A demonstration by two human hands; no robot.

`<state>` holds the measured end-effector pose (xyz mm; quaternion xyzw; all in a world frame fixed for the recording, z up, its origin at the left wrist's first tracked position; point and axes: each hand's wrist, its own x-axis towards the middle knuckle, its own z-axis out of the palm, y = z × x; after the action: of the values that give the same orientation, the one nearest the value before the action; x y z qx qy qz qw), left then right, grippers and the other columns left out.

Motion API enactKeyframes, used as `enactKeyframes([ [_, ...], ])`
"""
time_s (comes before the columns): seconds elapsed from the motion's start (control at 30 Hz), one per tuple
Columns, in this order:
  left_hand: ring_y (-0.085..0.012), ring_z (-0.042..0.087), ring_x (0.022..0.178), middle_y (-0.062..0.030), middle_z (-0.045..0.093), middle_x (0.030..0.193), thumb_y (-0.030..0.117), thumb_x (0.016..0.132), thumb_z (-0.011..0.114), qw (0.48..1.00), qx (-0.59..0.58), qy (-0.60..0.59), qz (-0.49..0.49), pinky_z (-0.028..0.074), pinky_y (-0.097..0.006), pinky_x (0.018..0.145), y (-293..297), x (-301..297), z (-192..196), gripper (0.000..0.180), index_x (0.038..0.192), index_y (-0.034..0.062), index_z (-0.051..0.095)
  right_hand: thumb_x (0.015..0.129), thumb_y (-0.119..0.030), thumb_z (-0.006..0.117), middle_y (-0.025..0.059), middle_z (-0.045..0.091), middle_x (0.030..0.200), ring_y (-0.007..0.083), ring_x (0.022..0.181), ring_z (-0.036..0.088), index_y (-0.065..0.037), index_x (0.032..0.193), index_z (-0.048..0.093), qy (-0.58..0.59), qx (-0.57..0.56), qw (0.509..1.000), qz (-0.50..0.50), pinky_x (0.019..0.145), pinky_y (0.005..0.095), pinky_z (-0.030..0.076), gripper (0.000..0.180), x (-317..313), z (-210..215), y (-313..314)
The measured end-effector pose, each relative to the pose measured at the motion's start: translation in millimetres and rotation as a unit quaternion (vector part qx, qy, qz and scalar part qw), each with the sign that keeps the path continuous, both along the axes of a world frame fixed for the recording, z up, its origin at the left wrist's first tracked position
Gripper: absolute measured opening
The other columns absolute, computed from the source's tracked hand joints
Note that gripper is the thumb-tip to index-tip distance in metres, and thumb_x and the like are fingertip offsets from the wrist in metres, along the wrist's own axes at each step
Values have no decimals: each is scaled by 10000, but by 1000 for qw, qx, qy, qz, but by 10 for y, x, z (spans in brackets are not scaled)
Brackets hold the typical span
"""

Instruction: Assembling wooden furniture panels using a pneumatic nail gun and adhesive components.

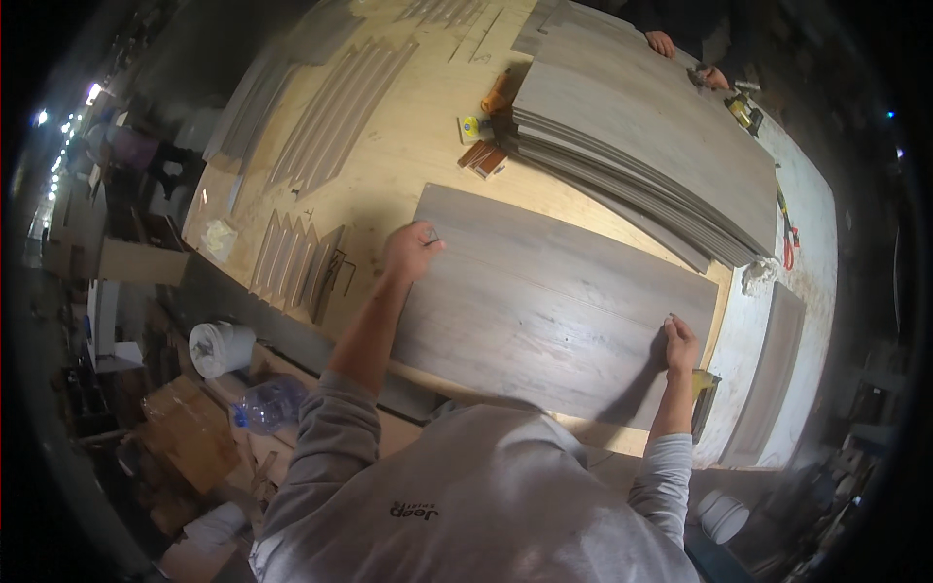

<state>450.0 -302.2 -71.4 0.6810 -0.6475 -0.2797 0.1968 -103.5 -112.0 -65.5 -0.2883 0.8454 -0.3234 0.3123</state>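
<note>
A wide grey-brown wooden panel (544, 301) lies flat on the table in front of me. My left hand (413, 251) is over its left edge with the fingers closed; a small dark bit shows at the fingertips, too small to name. Above the panel's right end, my right hand (680, 342) has thumb and fingers pinched together, and what they hold, if anything, I cannot make out. It casts a shadow on the panel.
Beyond the panel stands a stack of similar boards (641, 126). Thin slats (340, 117) lie far left, with bent metal pieces (340, 270) nearer. Red-handled pliers (788, 248) rest at right. Another person's hand (661, 43) touches the stack's far edge. A white bucket (222, 350) stands lower left.
</note>
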Motion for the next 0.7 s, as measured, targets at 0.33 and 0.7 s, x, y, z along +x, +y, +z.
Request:
enactKeyframes([
  [0.33, -281, 688, 938, -146, 713, 1021, 342, 866, 788, 996, 55, 67, -15, 548, -382, 854, -39, 116, 57, 510, 1257, 47, 647, 991, -289, 650, 194, 686, 1282, 241, 1143, 654, 25, 1398, 583, 88, -54, 995, -16, 1005, 338, 479, 519, -260, -363, 233],
  [0.7, -335, 344, 1468, -151, 471, 1535, 226, 898, 618, 966, -90, -225, 93, 272, -500, 1194, -815, 2008, 43, 710, 1540, 55, 365, 991, -207, 633, 200, 670, 1236, 261, 1109, 629, -9, 1395, 594, 179, -132, 971, -86, 987, 388, 485, 452, 1798, -156, 674],
])
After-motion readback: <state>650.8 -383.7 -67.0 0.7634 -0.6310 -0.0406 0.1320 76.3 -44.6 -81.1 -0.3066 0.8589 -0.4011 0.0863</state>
